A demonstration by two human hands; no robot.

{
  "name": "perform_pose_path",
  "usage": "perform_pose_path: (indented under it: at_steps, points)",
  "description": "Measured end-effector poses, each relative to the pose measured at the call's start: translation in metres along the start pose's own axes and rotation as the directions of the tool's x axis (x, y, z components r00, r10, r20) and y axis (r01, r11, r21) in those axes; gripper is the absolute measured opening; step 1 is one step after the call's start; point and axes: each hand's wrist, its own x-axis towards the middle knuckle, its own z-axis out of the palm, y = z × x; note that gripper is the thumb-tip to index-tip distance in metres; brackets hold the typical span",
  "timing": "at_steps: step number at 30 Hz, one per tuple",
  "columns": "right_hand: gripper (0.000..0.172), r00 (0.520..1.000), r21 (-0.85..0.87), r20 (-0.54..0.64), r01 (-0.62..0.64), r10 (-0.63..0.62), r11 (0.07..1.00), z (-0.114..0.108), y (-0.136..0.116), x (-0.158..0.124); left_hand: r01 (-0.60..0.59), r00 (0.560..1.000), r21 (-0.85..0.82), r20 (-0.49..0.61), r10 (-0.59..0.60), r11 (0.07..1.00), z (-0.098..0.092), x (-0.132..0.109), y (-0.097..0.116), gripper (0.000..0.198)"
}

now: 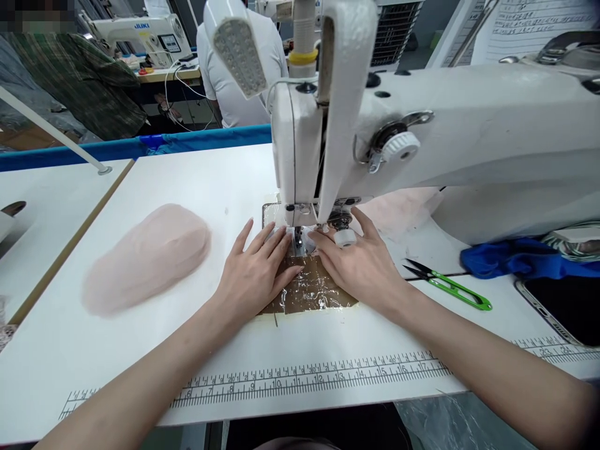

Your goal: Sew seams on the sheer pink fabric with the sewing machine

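Observation:
A white sewing machine (469,125) stands over the table, its presser foot (299,237) low between my hands. My left hand (255,269) lies flat with fingers spread, left of the foot, partly on a brown, shiny taped patch (316,287). Right of the foot, my right hand (356,262) rests with its fingers apart beside the small white knob (345,237). A little whitish material shows by the foot; its outline is hard to make out. Sheer pink fabric (150,259) lies at the left, and more pale pink fabric (398,209) sits behind my right hand.
Green-handled snips (454,290) lie right of my right hand, near a blue cloth (510,257) and a phone (562,306). A printed ruler (300,381) runs along the front edge. Beyond the blue-edged table are two people and another sewing machine (140,37).

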Motion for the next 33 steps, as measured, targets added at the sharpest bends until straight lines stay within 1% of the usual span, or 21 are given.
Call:
perform_pose_path:
  at_steps: [3,6,7,8,9,10,11,12,13,14,15,16,17,18,19,20,22,25,30,31,33]
  points:
    - [0.026,1.0,-0.04,-0.011,0.009,-0.01,0.999,0.002,0.003,0.0,-0.001,0.999,-0.01,-0.032,0.0,1.0,-0.002,0.0,0.0,0.048]
    - [0.033,1.0,-0.026,0.026,0.0,0.0,1.0,0.0,0.006,0.002,-0.011,0.997,-0.033,-0.078,0.008,0.999,-0.004,0.0,0.0,0.039]
    - [0.034,0.999,0.032,0.047,-0.023,0.021,0.999,-0.003,0.007,0.002,-0.021,0.995,-0.051,-0.095,0.016,0.998,-0.005,0.0,0.0,0.037]
    - [0.033,0.996,0.135,0.076,-0.057,0.047,0.989,-0.007,0.009,0.003,-0.033,0.994,-0.081,-0.106,0.025,0.996,-0.006,-0.001,0.0,0.036]
    - [0.03,0.99,0.289,0.125,-0.099,0.065,0.952,-0.013,0.011,0.003,-0.046,0.994,-0.125,-0.108,0.033,0.991,-0.008,-0.001,0.0,0.037]
    - [0.026,0.978,0.475,0.199,-0.152,0.062,0.867,-0.019,0.014,0.004,-0.057,0.994,-0.19,-0.103,0.038,0.98,-0.011,-0.001,0.001,0.038]
    - [0.021,0.957,0.66,0.287,-0.218,0.026,0.719,-0.026,0.017,0.004,-0.063,0.995,-0.281,-0.087,0.04,0.958,-0.014,-0.001,0.002,0.036]
    - [0.018,0.924,0.799,0.38,-0.3,-0.05,0.521,-0.032,0.02,0.004,-0.059,0.997,-0.399,-0.06,0.039,0.915,-0.018,-0.001,0.002,0.03]
    - [0.018,0.883,0.862,0.45,-0.392,-0.13,0.322,-0.038,0.024,0.003,-0.036,0.999,-0.537,-0.022,0.028,0.843,-0.023,0.0,0.003,0.022]
    - [0.02,0.852,0.871,0.489,-0.465,-0.184,0.162,-0.042,0.027,0.003,0.013,1.0,-0.678,0.027,0.007,0.735,-0.028,0.0,0.003,0.013]
    - [0.023,0.831,0.857,0.509,-0.513,-0.222,0.046,-0.046,0.029,0.003,0.084,0.996,-0.799,0.088,-0.022,0.596,-0.033,0.0,0.004,0.009]
    - [0.025,0.821,0.841,0.518,-0.54,-0.242,-0.031,-0.049,0.031,0.003,0.174,0.984,-0.884,0.168,-0.052,0.434,-0.038,-0.001,0.003,0.011]
    - [0.026,0.818,0.831,0.517,-0.55,-0.252,-0.08,-0.051,0.032,0.003,0.266,0.964,-0.924,0.256,-0.074,0.274,-0.043,-0.002,0.003,0.014]
    - [0.026,0.817,0.824,0.514,-0.555,-0.263,-0.116,-0.052,0.032,0.003,0.346,0.938,-0.928,0.337,-0.084,0.141,-0.047,-0.003,0.002,0.017]
    - [0.026,0.817,0.817,0.509,-0.558,-0.272,-0.147,-0.054,0.032,0.003,0.398,0.916,-0.916,0.393,-0.087,0.05,-0.05,-0.004,0.001,0.019]
    - [0.026,0.817,0.811,0.503,-0.559,-0.281,-0.173,-0.056,0.03,0.004,0.418,0.905,-0.909,0.415,-0.094,0.009,-0.053,-0.005,0.0,0.022]
    - [0.027,0.816,0.802,0.494,-0.561,-0.301,-0.205,-0.062,0.026,0.004,0.403,0.91,-0.915,0.398,-0.117,0.021,-0.06,-0.006,-0.001,0.027]
    - [0.033,0.829,0.819,0.468,-0.537,-0.308,-0.201,-0.074,0.017,0.004,0.377,0.921,-0.92,0.362,-0.14,0.101,-0.072,-0.005,-0.002,0.032]
    - [0.031,0.852,0.823,0.471,-0.517,-0.226,-0.235,-0.089,-0.001,0.004,0.409,0.912,-0.888,0.39,-0.125,0.21,-0.1,-0.004,-0.001,0.035]
    - [0.029,0.856,0.829,0.478,-0.514,-0.197,-0.22,-0.091,-0.005,0.004,0.401,0.916,-0.886,0.382,-0.123,0.234,-0.105,-0.006,-0.002,0.035]
    - [0.026,0.872,0.861,0.469,-0.487,-0.141,-0.149,-0.095,-0.011,0.006,0.385,0.923,-0.879,0.363,-0.126,0.283,-0.115,-0.01,-0.004,0.035]
